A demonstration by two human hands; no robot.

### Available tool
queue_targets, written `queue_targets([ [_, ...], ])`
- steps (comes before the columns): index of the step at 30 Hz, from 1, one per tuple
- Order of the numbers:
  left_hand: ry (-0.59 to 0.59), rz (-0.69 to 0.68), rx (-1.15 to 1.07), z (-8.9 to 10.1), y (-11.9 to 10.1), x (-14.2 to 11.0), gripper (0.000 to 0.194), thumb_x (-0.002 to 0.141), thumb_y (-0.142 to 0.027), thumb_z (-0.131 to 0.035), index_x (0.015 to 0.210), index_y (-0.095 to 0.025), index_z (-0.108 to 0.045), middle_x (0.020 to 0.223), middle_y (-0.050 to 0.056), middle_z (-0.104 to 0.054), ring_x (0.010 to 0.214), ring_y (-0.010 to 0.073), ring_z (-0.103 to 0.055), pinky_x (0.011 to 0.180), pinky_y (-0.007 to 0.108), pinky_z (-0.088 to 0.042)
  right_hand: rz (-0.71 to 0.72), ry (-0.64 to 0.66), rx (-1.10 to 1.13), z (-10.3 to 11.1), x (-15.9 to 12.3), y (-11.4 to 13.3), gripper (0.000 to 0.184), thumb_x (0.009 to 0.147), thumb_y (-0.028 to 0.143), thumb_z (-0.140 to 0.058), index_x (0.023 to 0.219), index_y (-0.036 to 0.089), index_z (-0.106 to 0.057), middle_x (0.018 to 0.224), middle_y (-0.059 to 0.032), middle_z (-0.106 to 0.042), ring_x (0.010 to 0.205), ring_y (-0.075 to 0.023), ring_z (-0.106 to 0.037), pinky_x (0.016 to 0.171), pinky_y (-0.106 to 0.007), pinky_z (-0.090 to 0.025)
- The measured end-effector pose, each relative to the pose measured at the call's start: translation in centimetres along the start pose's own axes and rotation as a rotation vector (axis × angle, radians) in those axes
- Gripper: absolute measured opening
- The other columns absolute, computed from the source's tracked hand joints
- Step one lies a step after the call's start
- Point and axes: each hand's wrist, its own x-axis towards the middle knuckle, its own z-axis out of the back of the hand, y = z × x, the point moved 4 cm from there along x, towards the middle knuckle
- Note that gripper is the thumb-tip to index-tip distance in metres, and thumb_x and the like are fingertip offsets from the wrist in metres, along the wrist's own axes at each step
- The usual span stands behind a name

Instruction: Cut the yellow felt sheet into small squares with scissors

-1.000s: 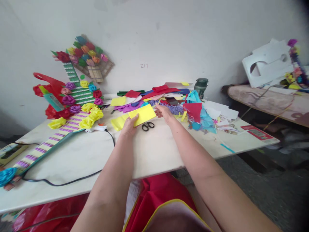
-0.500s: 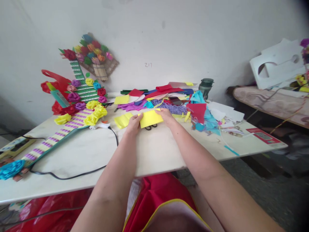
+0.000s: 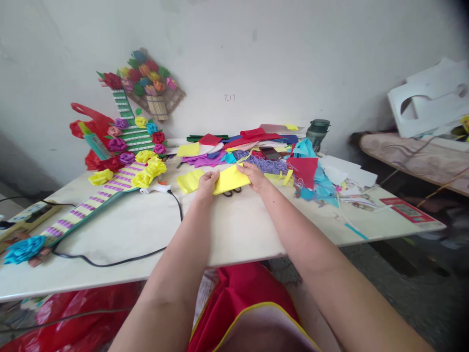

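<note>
A folded strip of yellow crepe paper [image 3: 231, 179] is stretched between my two hands above the table. My left hand [image 3: 207, 184] pinches its left end, with the fingers closed. At the upper right corner my right hand [image 3: 253, 176] grips it between thumb and fingers. More yellow paper [image 3: 189, 181] lies to the left of my left hand; whether it joins the held strip is hidden. Black-handled scissors [image 3: 233, 192] rest on the table under the strip, their blades covered by it.
A glue gun [image 3: 156, 188] with a black cord lies left. Beyond it stands a striped guitar-shaped craft [image 3: 97, 200] with paper flowers. Coloured paper sheets [image 3: 205, 159] and purple shreds [image 3: 258, 164] are piled at the back. A dark bottle [image 3: 317, 134] stands back right, near blue scraps [image 3: 322, 185].
My right hand was open beside the yellow paper and has closed on its right end. The paper has come lower and nearer over the scissors. The view has shifted slightly left.
</note>
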Motion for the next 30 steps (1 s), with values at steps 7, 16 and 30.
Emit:
queue_targets([
  [7, -0.312, 0.023, -0.198, 2.0, -0.8, 0.2, 0.016, 0.071, -0.027, -0.060, 0.067, -0.017, -0.048, 0.052, -0.006, -0.046, 0.043, 0.0061, -0.046, 0.040, 0.016, -0.034, 0.044, -0.072, -0.833, -0.1, 0.4, -1.0, 0.031, 0.078, 0.045, -0.053, 0.084, 0.017, -0.064, 0.080, -0.0057, -0.067, 0.072, -0.0155, -0.061, 0.066, -0.027, -0.046],
  [16, -0.310, 0.044, -0.338, 1.6, -0.5, 0.0, 0.010, 0.075, -0.026, -0.056, 0.074, -0.017, -0.050, 0.059, -0.004, -0.051, 0.048, 0.0062, -0.051, 0.043, 0.016, -0.038, 0.186, -0.084, -1.071, -3.0, -0.5, -0.4, 0.045, 0.075, 0.043, -0.057, 0.112, 0.017, -0.058, 0.106, -0.0090, -0.061, 0.092, -0.0177, -0.057, 0.083, -0.030, -0.041],
  [30, -0.237, -0.014, -0.171, 0.3, -0.1, 0.0, 0.017, 0.067, -0.026, -0.062, 0.066, -0.016, -0.048, 0.052, -0.003, -0.052, 0.043, 0.0088, -0.050, 0.043, 0.021, -0.040, 0.041, 0.174, 0.051, -2.9, -0.1, -0.9, 0.025, 0.069, 0.029, -0.056, 0.091, 0.018, -0.061, 0.091, -0.0033, -0.066, 0.080, -0.0154, -0.063, 0.066, -0.025, -0.048],
])
